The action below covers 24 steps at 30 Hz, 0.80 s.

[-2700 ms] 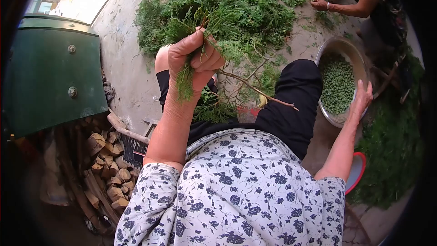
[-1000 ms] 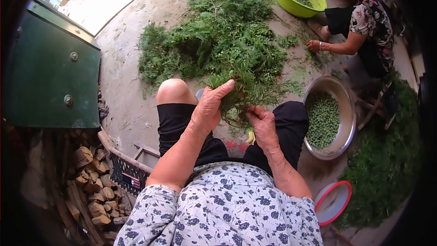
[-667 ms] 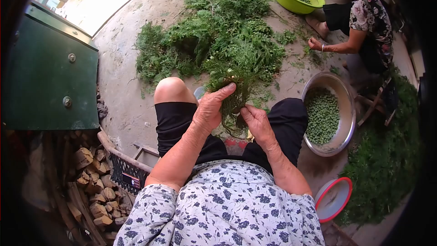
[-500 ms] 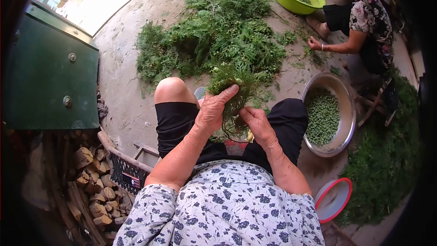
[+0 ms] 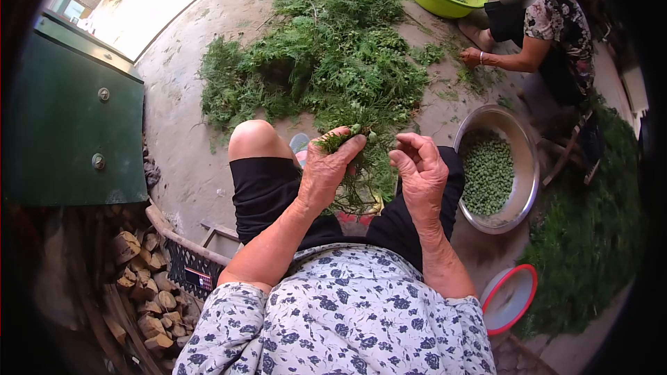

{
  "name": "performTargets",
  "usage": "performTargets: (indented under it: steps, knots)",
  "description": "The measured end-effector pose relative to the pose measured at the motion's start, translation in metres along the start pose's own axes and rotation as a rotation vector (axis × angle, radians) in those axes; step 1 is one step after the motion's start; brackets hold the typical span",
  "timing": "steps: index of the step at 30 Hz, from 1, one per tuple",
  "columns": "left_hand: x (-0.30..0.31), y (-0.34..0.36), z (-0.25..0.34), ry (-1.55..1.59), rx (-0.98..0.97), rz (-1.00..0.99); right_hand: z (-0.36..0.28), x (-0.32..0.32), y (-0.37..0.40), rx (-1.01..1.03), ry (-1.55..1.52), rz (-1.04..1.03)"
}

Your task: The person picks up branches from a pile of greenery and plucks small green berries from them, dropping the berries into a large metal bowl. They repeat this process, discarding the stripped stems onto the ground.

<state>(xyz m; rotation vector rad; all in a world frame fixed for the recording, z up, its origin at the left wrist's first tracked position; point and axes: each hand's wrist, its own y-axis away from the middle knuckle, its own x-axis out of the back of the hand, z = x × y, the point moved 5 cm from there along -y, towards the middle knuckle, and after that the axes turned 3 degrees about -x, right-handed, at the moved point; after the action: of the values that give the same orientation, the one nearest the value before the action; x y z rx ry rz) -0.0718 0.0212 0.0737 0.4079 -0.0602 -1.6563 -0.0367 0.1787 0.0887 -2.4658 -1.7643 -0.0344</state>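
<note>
My left hand is closed around a bunch of feathery evergreen sprigs, held up between my knees. Small pale-green cones show at the top of the bunch, by the thumb and fingertips. My right hand is raised just to the right, apart from the bunch. Its fingers are loosely curled with a gap to the thumb, and I see nothing between them; the palm is partly hidden. Beyond my hands lies a large heap of cut green branches on the floor.
A metal basin holding green cones stands by my right knee. Beyond are a yellow-green tub and a seated person. A red-rimmed bowl and more greenery lie right; firewood and a green cabinet left.
My right hand has left the sprigs, moving up and right, its fingers loosening. My left hand still grips the bunch, now with cones showing at its top. The view has shifted slightly.
</note>
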Motion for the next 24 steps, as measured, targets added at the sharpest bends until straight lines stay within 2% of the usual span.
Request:
performTargets:
  steps: [1,5,7,9,13,15,16,18,21,23,24]
  knots:
    - [-0.003,0.002,-0.001,0.003,0.007,0.006,-0.015,-0.005,-0.001,0.178,0.021,-0.054]
    - [-0.009,0.011,0.001,0.004,0.036,0.007,-0.019,-0.016,-0.005,0.138,0.059,-0.131]
    - [-0.006,0.012,-0.003,0.035,0.058,0.008,-0.003,-0.018,-0.003,0.107,-0.032,-0.137]
    - [-0.003,0.012,-0.009,0.126,0.087,-0.02,0.012,-0.018,0.0,-0.026,-0.162,-0.177]
    - [-0.01,0.015,-0.009,0.268,0.139,-0.007,-0.006,-0.013,0.001,0.11,0.004,-0.229]
    - [-0.008,0.016,-0.008,0.217,0.093,-0.013,-0.001,-0.014,0.002,-0.084,0.017,-0.361]
    - [-0.007,0.016,-0.009,0.216,0.094,-0.013,0.002,-0.013,0.001,-0.084,0.017,-0.361]
    - [-0.006,0.015,-0.012,0.211,0.066,0.018,0.017,-0.011,0.0,-0.357,-0.598,-0.32]
    - [-0.006,0.016,-0.011,0.083,0.018,0.018,0.009,-0.007,-0.004,-0.361,-0.758,-0.319]
    - [-0.006,0.016,-0.011,-0.019,-0.017,0.001,0.007,-0.007,-0.002,-0.356,-0.707,-0.351]
    - [-0.006,0.017,-0.01,-0.121,-0.053,-0.018,0.006,-0.01,0.001,-0.324,-0.569,-0.353]
